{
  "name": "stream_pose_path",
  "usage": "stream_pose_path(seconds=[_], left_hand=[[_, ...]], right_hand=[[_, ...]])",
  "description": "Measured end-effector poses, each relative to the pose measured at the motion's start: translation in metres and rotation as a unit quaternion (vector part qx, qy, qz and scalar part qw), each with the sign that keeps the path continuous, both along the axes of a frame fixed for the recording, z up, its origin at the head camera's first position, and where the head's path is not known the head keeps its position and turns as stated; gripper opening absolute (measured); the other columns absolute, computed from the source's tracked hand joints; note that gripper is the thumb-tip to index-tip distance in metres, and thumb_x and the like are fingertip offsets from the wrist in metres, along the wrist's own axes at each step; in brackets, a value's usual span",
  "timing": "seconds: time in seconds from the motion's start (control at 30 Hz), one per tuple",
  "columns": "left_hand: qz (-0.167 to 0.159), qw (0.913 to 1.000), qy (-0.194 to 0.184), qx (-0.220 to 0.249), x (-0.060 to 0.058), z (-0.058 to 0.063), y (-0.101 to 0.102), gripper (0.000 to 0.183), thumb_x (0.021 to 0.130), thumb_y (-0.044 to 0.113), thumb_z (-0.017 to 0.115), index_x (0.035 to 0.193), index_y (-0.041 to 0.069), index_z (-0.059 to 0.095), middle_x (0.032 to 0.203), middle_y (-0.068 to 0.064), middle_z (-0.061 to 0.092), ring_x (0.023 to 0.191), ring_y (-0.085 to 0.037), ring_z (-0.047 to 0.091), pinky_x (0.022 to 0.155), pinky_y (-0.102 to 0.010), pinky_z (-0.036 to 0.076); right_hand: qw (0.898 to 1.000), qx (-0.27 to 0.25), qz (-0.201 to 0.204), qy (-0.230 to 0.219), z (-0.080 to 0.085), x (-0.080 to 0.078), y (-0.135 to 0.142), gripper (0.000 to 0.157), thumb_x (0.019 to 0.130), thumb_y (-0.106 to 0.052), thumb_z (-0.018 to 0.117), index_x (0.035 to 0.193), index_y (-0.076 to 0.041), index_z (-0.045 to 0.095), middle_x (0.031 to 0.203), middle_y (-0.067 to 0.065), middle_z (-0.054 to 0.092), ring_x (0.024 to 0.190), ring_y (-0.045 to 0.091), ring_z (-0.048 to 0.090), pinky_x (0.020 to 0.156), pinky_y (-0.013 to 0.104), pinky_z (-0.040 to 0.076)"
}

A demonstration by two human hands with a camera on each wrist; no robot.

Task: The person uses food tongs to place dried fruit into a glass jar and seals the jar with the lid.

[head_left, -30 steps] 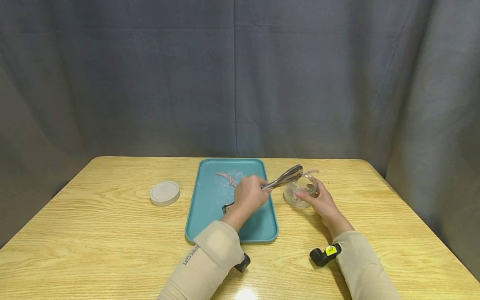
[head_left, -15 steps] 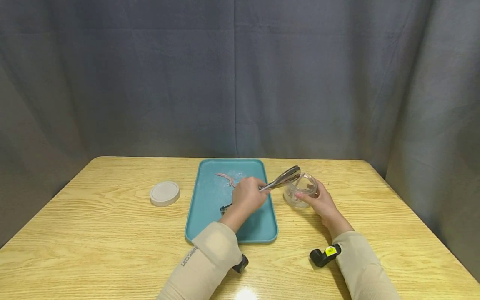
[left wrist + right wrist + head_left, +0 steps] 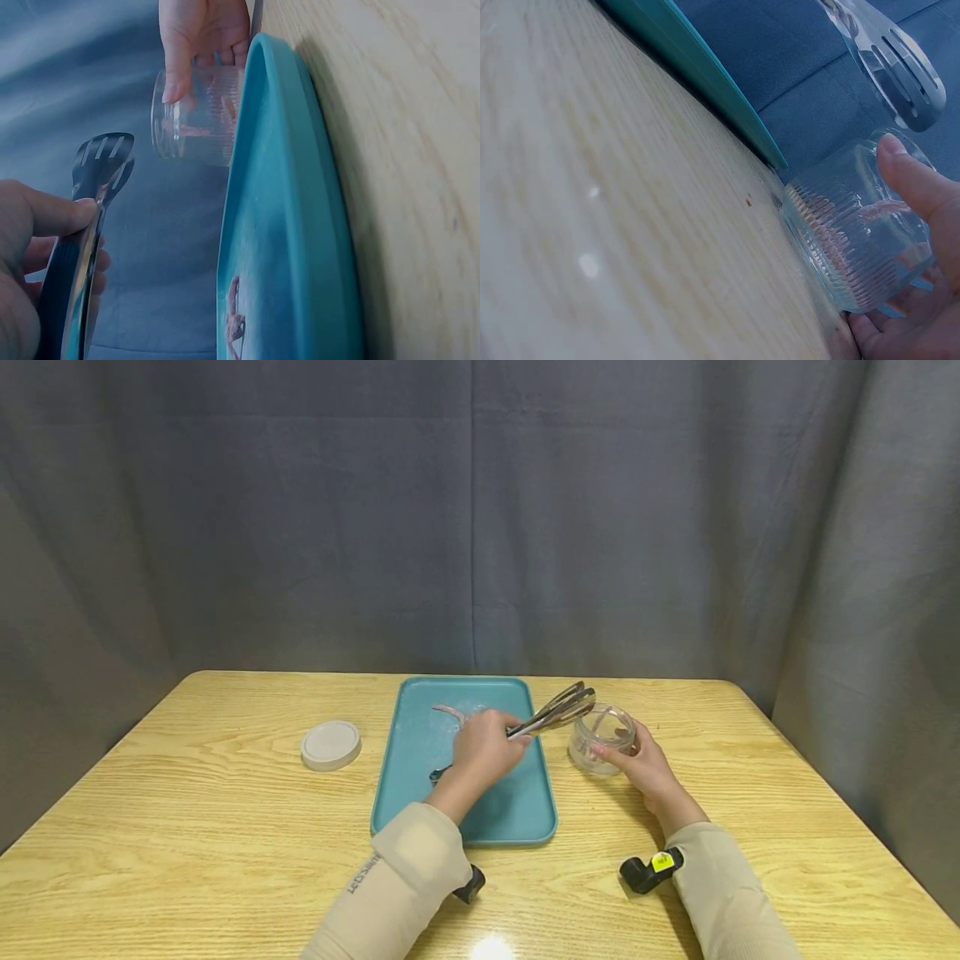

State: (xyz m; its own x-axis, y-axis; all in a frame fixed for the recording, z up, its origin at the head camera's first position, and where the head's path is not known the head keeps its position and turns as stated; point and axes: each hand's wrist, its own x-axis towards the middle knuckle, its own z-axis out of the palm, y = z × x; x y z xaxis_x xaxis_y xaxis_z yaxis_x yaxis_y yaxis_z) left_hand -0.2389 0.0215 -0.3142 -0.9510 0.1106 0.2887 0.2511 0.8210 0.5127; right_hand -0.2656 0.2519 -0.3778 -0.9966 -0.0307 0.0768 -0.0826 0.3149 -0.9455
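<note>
My left hand (image 3: 482,750) grips metal tongs (image 3: 553,712) with slotted heads, above the right side of a teal tray (image 3: 517,835). The heads stand slightly apart with nothing between them, just left of the glass jar's rim. My right hand (image 3: 647,770) holds the clear glass jar (image 3: 585,750) from its right side, thumb at the rim. Pinkish strips (image 3: 885,210) show through the jar's ribbed wall in the right wrist view; one leans up toward the mouth. Another pinkish strip (image 3: 448,712) lies on the tray, partly hidden behind my left hand.
A round whitish lid (image 3: 330,745) lies on the wooden table (image 3: 187,827) left of the tray. Grey curtains (image 3: 322,527) hang behind and beside the table. Black wrist cameras (image 3: 647,872) sit at both cuffs.
The pinkish strip held by the tongs over the rim has dropped into the jar. The tongs have parted, and my left hand has drawn back left. My right hand stays put.
</note>
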Motion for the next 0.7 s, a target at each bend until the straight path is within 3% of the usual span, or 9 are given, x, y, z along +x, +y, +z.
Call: stream_pose_path(seconds=[0.43, 0.7], left_hand=[[0.011, 0.9997, 0.022, 0.006, 0.001, 0.009, -0.016, 0.020, 0.075, 0.031, 0.065, 0.090, 0.019, 0.069, 0.069, 0.006, 0.058, 0.055, -0.012, 0.047, 0.047, -0.028, 0.036], [0.024, 0.9993, 0.015, 0.026, 0.002, 0.015, -0.027, 0.028, 0.076, 0.033, 0.065, 0.098, 0.016, 0.067, 0.077, 0.001, 0.058, 0.055, -0.013, 0.048, 0.045, -0.028, 0.036]], right_hand=[[1.000, -0.004, -0.005, 0.001, -0.002, -0.002, 0.001, 0.088, 0.074, -0.033, 0.067, 0.137, -0.005, 0.012, 0.134, 0.020, 0.024, 0.121, 0.036, 0.021, 0.094, 0.051, 0.018], [1.000, 0.006, 0.002, -0.006, -0.001, -0.001, 0.002, 0.089, 0.075, -0.034, 0.066, 0.138, -0.006, 0.010, 0.135, 0.020, 0.022, 0.122, 0.037, 0.019, 0.094, 0.051, 0.018]])
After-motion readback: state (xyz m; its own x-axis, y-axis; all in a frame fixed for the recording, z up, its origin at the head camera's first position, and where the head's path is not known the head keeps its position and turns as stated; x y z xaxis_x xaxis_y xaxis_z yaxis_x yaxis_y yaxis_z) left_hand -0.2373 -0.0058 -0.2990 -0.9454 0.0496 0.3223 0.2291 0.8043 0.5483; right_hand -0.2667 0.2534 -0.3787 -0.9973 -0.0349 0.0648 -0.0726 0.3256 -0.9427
